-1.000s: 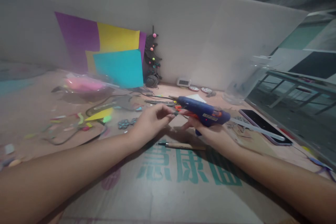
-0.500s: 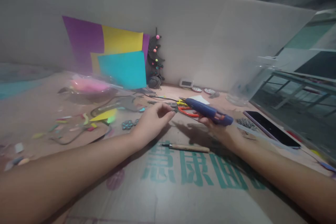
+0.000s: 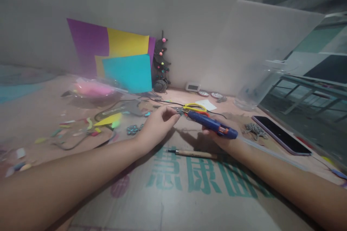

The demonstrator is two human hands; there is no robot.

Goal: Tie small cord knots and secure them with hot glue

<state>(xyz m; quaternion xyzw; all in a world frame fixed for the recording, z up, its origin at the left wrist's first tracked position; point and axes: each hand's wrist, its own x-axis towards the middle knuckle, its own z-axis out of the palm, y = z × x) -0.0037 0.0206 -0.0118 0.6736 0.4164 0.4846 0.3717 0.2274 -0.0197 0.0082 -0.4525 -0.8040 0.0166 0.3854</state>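
Observation:
My right hand (image 3: 217, 136) is wrapped round a blue hot glue gun (image 3: 213, 124), whose nozzle points left. The nozzle comes right up to the fingertips of my left hand (image 3: 159, 122). Those fingers are pinched on a small dark greenish piece, too small to make out; whether the nozzle touches it I cannot tell. Behind the glue gun lie pliers with yellow handles (image 3: 195, 107) and a red-orange handle, partly hidden. Below both hands, a carving tool with a wooden handle (image 3: 196, 154) lies on the table. A cluster of small blue-grey pieces (image 3: 133, 129) sits left of my left wrist.
A phone (image 3: 282, 135) and a pile of grey pieces (image 3: 255, 130) lie at right, before a clear plastic jar (image 3: 248, 90). Coloured sheets (image 3: 127, 74) and a dark ornament with beads (image 3: 162, 61) stand against the wall. Scraps and a pink bag (image 3: 93, 88) are at left.
The glue gun in my right hand has come down and slightly left, its nozzle now at my left fingertips. More of the yellow handles shows. My left hand has barely moved.

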